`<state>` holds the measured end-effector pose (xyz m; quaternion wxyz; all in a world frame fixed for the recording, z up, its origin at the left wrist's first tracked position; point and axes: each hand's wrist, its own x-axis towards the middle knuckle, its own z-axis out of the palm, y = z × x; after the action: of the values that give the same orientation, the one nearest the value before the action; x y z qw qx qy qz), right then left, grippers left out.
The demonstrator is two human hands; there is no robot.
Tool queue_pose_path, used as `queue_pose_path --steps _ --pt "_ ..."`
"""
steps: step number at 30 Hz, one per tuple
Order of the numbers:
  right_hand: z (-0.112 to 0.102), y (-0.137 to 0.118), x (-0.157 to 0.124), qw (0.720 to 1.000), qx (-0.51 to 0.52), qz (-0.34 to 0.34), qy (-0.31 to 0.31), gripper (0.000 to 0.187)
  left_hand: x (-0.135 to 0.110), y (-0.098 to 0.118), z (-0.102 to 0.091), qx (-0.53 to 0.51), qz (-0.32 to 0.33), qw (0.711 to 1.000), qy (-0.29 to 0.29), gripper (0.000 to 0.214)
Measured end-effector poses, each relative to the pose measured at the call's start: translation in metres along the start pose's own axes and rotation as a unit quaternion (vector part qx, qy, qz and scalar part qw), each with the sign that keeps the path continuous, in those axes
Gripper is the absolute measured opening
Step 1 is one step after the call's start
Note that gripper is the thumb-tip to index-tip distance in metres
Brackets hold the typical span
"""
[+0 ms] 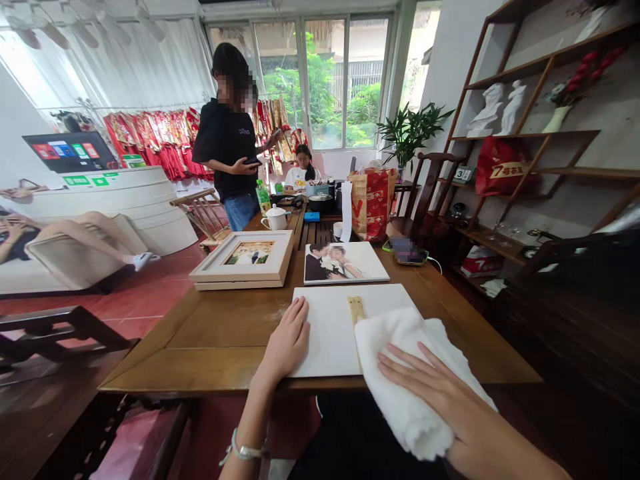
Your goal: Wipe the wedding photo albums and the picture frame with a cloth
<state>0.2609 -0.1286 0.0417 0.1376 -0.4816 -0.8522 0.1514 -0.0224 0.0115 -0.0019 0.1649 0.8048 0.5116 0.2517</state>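
A white flat panel [330, 327] lies at the near edge of the brown wooden table [225, 333]. My left hand [286, 343] rests flat on the panel's left edge, fingers stretched out. My right hand [450, 400] lies spread on a white towel [400, 360] that covers the panel's right part and hangs over the table edge. A small tan wooden strip [357, 309] pokes out from under the towel.
Behind the panel lie a wedding photo print [345, 263] and a cream picture frame [245, 259]. Farther back are a phone [407, 252], a red bag [371, 203], a white teapot [275, 218]. One person stands [227, 147], another sits [303, 170]. Shelves [525, 133] stand at right, a dark bench [60, 333] at left.
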Motion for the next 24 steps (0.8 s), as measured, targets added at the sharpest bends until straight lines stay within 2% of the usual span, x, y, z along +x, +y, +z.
queue_pose_path --steps 3,8,11,14,16,18,24 --pt "-0.006 0.011 0.011 0.998 0.010 0.055 0.028 0.071 0.000 0.000 -0.001 0.002 0.000 1.000 -0.006 0.049" --pt "-0.011 0.029 0.092 0.988 -0.034 0.126 0.082 0.073 -0.001 -0.001 0.000 -0.007 0.009 1.000 0.010 0.048" --pt "-0.008 0.028 0.137 0.989 -0.043 0.120 0.080 0.070 0.000 0.000 -0.001 -0.004 0.001 1.000 0.002 0.048" --pt "-0.002 0.018 0.157 0.995 -0.049 0.068 0.057 0.070 0.000 0.003 -0.002 0.002 -0.009 1.000 -0.015 0.049" --pt "0.002 0.008 0.155 0.997 -0.053 0.026 0.039 0.072 0.001 0.003 -0.003 0.004 -0.009 1.000 -0.020 0.050" --pt "0.008 -0.005 0.141 0.998 -0.060 -0.012 0.026 0.074 0.001 0.003 -0.002 0.003 -0.006 1.000 -0.017 0.050" --pt "0.015 -0.042 0.062 0.998 -0.038 -0.059 -0.003 0.083 0.001 -0.001 0.000 -0.005 0.009 1.000 -0.001 0.048"
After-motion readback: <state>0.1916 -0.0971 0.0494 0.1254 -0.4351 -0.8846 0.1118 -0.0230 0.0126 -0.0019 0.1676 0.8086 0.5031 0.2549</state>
